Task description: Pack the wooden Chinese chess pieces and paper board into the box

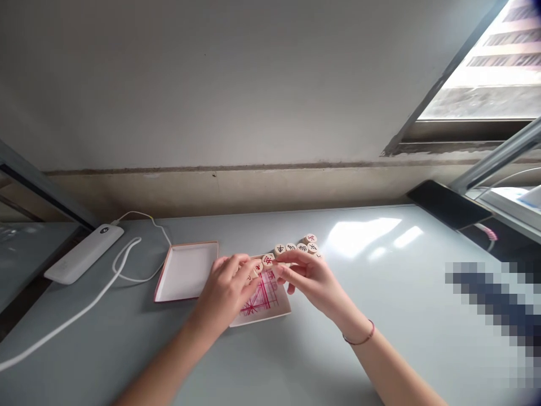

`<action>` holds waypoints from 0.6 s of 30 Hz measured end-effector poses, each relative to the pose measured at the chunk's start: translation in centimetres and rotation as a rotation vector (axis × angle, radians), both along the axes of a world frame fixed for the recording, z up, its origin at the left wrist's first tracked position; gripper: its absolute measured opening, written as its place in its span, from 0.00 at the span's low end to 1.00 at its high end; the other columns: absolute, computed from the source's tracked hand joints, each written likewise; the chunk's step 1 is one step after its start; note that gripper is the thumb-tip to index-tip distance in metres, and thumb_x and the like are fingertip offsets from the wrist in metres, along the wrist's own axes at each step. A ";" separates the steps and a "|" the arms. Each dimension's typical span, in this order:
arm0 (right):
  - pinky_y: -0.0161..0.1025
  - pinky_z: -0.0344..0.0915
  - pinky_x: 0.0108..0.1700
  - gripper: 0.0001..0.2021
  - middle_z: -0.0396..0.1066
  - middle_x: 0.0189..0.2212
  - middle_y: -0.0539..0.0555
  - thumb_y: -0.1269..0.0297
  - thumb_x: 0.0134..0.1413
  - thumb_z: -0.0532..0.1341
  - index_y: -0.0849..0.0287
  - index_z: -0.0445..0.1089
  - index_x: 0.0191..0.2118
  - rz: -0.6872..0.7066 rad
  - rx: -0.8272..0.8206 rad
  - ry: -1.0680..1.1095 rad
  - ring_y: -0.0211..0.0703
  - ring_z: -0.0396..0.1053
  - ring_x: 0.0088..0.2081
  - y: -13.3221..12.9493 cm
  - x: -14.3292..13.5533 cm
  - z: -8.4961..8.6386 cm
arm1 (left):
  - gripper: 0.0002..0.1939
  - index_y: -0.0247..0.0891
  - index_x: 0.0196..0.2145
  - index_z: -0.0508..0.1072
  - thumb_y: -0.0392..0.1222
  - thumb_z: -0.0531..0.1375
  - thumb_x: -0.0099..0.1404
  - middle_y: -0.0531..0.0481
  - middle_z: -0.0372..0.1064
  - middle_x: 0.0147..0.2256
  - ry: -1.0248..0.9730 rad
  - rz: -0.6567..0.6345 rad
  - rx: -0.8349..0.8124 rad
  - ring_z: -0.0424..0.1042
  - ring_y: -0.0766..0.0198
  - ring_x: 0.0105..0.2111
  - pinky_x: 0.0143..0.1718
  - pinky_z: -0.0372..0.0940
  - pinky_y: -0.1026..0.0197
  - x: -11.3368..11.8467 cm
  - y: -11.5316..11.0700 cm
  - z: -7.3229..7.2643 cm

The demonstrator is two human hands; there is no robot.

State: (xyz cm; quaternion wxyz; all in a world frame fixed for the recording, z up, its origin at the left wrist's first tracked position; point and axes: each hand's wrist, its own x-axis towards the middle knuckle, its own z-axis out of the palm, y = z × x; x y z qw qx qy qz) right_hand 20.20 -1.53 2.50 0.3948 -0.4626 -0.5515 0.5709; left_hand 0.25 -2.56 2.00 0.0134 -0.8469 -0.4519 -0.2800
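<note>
Round pale chess pieces with red or black characters, such as a black-marked piece [279, 249], stand behind an open box [279, 311] with a red-lined sheet inside. My left hand [228, 285] reaches over the box's left side, its fingers curved round pieces at the back edge. A red-marked piece [267, 260] sits between my two hands. My right hand [307, 276] is at the box's right side, thumb and index finger pinched near that piece; what lies between the fingertips is too small to make out.
An empty white lid [188, 272] with a red edge lies left of the box. Farther left are a white power bank [84, 254] and a white cable [91, 304]. A black phone [448, 204] leans at the back right by the shelf frame.
</note>
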 end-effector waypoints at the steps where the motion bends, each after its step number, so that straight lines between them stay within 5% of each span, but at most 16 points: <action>1: 0.34 0.70 0.25 0.17 0.73 0.35 0.56 0.50 0.48 0.64 0.60 0.71 0.38 -0.027 0.008 -0.005 0.39 0.71 0.29 0.1 0.2 0.2 | 0.09 0.41 0.44 0.70 0.40 0.53 0.68 0.48 0.70 0.39 -0.010 0.010 -0.003 0.71 0.61 0.39 0.45 0.62 0.56 -0.2 0.1 -0.1; 5: 0.35 0.71 0.26 0.17 0.73 0.32 0.55 0.51 0.48 0.64 0.60 0.72 0.38 -0.097 0.014 -0.029 0.40 0.72 0.29 0.4 1.0 0.8 | 0.06 0.40 0.33 0.70 0.37 0.54 0.68 0.51 0.73 0.38 -0.015 -0.062 -0.041 0.71 0.63 0.40 0.51 0.56 0.52 0.1 0.2 -0.5; 10: 0.36 0.72 0.27 0.16 0.74 0.36 0.56 0.51 0.49 0.64 0.59 0.72 0.38 -0.066 0.014 -0.060 0.38 0.71 0.28 0.4 0.9 0.8 | 0.06 0.41 0.32 0.70 0.36 0.55 0.67 0.53 0.75 0.36 0.094 -0.152 -0.041 0.68 0.59 0.46 0.51 0.50 0.49 0.9 -0.2 -0.9; 18: 0.36 0.72 0.30 0.15 0.73 0.38 0.56 0.53 0.52 0.62 0.59 0.71 0.40 -0.033 0.029 -0.084 0.39 0.71 0.33 0.4 1.0 -0.1 | 0.07 0.40 0.34 0.72 0.35 0.55 0.66 0.50 0.74 0.38 0.213 -0.068 0.030 0.67 0.58 0.41 0.44 0.51 0.50 1.0 -0.3 -0.8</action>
